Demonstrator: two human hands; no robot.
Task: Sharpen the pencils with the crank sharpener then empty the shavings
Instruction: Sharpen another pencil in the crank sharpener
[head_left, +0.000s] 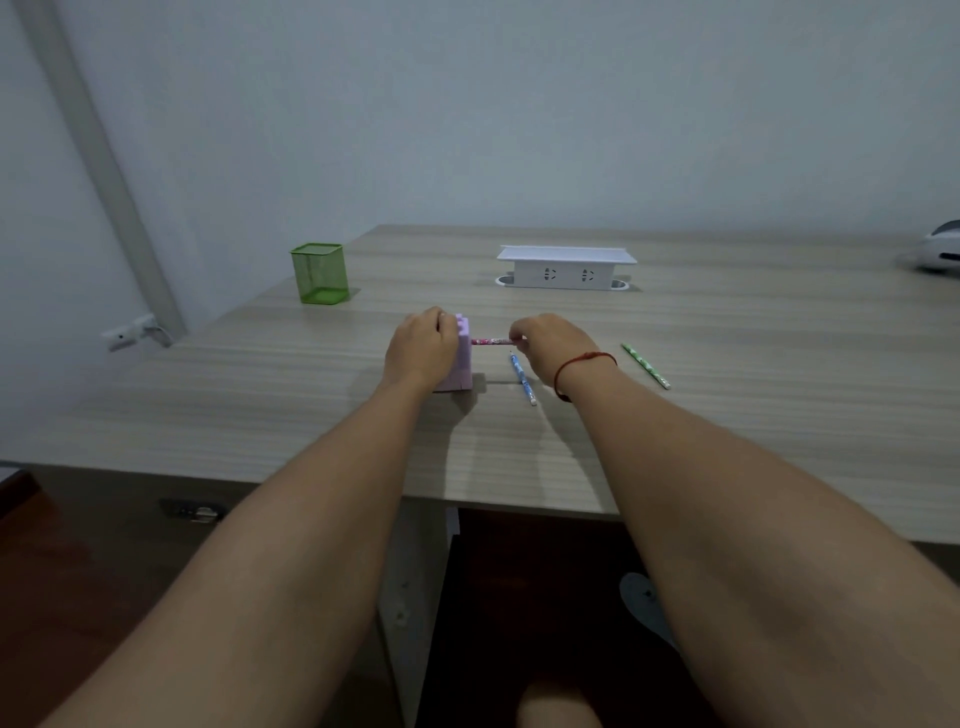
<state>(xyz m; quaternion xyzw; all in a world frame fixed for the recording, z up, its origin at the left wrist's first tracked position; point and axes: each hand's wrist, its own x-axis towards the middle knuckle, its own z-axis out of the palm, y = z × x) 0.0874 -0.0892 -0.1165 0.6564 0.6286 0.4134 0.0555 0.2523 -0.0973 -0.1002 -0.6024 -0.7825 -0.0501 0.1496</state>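
A pale purple crank sharpener (462, 358) stands upright on the wooden desk (727, 415). My left hand (420, 349) grips its left side and top, hiding the crank. A pink patterned pencil (491, 341) lies level with one end in the sharpener's right face. My right hand (550, 343), with a red string on the wrist, pinches the pencil's outer end. On the desk lie a blue pencil (523, 378), just below my right hand, and a green pencil (645, 365), further right.
A green mesh pen holder (319, 274) stands at the back left of the desk. A white socket box (565, 270) sits at the back centre. A white object (935, 252) lies at the far right edge. The desk's front edge runs close below my forearms.
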